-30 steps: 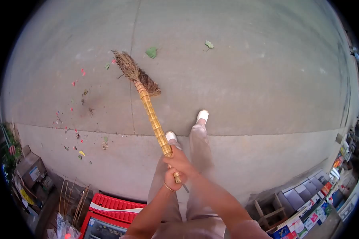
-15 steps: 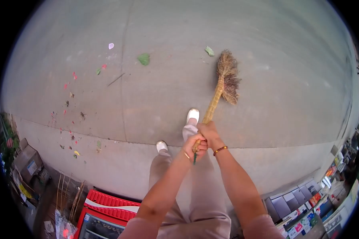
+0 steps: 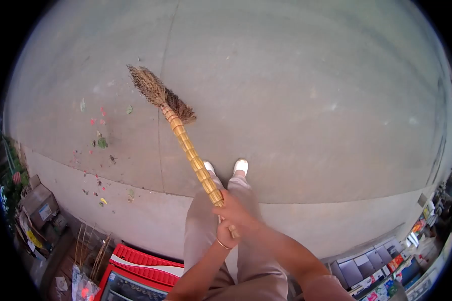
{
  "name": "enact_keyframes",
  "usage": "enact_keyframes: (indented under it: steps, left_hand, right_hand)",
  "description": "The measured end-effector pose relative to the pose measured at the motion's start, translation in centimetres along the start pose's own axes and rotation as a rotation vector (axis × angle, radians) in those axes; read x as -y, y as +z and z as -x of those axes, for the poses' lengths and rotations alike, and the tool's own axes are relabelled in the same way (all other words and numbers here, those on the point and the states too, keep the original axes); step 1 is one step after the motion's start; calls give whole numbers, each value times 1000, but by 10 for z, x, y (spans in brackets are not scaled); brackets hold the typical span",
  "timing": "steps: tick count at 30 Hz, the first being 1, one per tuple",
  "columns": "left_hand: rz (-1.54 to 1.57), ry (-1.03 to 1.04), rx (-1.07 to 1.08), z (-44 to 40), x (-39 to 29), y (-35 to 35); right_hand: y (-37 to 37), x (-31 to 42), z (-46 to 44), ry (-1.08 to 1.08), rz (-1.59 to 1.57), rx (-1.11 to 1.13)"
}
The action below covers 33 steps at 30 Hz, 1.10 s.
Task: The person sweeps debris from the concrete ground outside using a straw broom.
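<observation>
A straw broom [image 3: 188,149] with a ribbed yellow handle slants up and to the left over the concrete floor. Its bushy brown head lies at the upper left, near scattered leaves and red bits. My right hand [image 3: 233,213] is wrapped round the handle, higher up. Just below it, my left hand [image 3: 226,233], with a thin bracelet at the wrist, closes on the handle's end. The handle's tip pokes out beside the fingers. A green leaf [image 3: 129,109] lies to the left of the broom head, and another green leaf [image 3: 102,142] lies lower among red bits.
My white shoes [image 3: 240,166] stand on the floor by a seam line. A red cooler [image 3: 145,266] is at the bottom left, near thin sticks and a cardboard box [image 3: 37,203]. Shelved goods and grey boxes [image 3: 361,266] line the lower right.
The broom has swung from right to left across the floor, and both hands moved left and down with it. Leaves and bits now lie further left. My feet have shifted.
</observation>
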<state>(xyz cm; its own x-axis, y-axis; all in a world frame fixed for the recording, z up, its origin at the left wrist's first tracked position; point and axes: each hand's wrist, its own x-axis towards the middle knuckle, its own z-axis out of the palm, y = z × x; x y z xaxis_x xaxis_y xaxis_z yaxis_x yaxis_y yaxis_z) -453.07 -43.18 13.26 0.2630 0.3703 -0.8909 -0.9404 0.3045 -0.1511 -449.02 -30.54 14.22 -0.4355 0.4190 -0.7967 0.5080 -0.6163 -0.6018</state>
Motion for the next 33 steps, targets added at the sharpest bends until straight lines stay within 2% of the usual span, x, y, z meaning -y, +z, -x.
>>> enact_keyframes:
  steps: [1, 3, 4, 6, 7, 9, 11, 13, 14, 16, 17, 18, 19, 20, 21, 22, 23, 24, 26, 28, 30, 31, 32, 33]
  left_hand:
    - [-50, -100, -67, -2, 16, 18]
    - [-159, -339, 113, -19, 34, 41]
    - [-348, -306, 117, -30, 39, 62]
    - [-416, -449, 146, -67, 36, 112]
    - [-299, -623, 172, -91, 28, 137]
    - [-367, -695, 198, -149, 14, 179]
    - [-375, -726, 140, -189, -19, 218]
    - [-308, -690, 69, -198, -81, 231]
    - [-266, -668, 67, -192, -115, 214]
    - [-192, -625, 78, -166, -190, 166]
    - [-89, -491, 68, -141, -214, 135]
    - [31, -361, 92, -109, -238, 117]
    - [161, -277, 78, -84, -257, 91]
    - [243, -194, 22, -58, -274, 79]
    - [324, -114, -36, -36, -286, 75]
    - [328, -105, -24, -22, -294, 81]
    - [335, 20, -37, -11, -304, 91]
    - [343, 140, -50, -5, -312, 101]
    - [329, 166, -8, -10, -314, 130]
    - [276, 157, 27, -22, -297, 156]
    - [164, 92, 69, -41, -270, 172]
    - [101, 83, 12, -45, -252, 190]
    - [-24, 72, 49, -54, -245, 215]
    - [-150, 65, 87, -64, -238, 240]
  right_hand:
    - [-19, -3, 13, 36, 50, -107]
    - [-53, -18, 30, 158, 94, -308]
    - [-71, -38, 27, 217, -44, -381]
    - [-115, -50, 17, 344, -325, -516]
    - [-141, -41, 2, 408, -470, -581]
    - [-191, -44, -37, 421, -500, -692]
    - [-223, -21, -81, 512, -667, -596]
    - [-209, 10, -135, 501, -634, -542]
    - [-181, 24, -162, 424, -586, -523]
    - [-102, 52, -205, 343, -263, -488]
    - [-56, 71, -217, 261, -119, -457]
    - [-19, 97, -223, 173, 20, -317]
    - [33, 86, -239, 142, 192, -342]
    - [67, 92, -248, -34, 306, -108]
    - [91, 117, -249, 188, 146, 84]
    - [111, 140, -249, 215, 151, 122]
    - [120, 162, -249, 236, 159, 157]
    - [116, 178, -251, 223, 172, 152]
    - [97, 214, -252, 151, 209, 352]
    - [53, 242, -238, 102, 132, 427]
    - [9, 237, -219, 159, -59, 293]
    - [-13, 230, -209, 88, 35, 156]
    - [-38, 224, -202, 12, 130, 19]
    - [-64, 226, -194, 57, 23, -48]
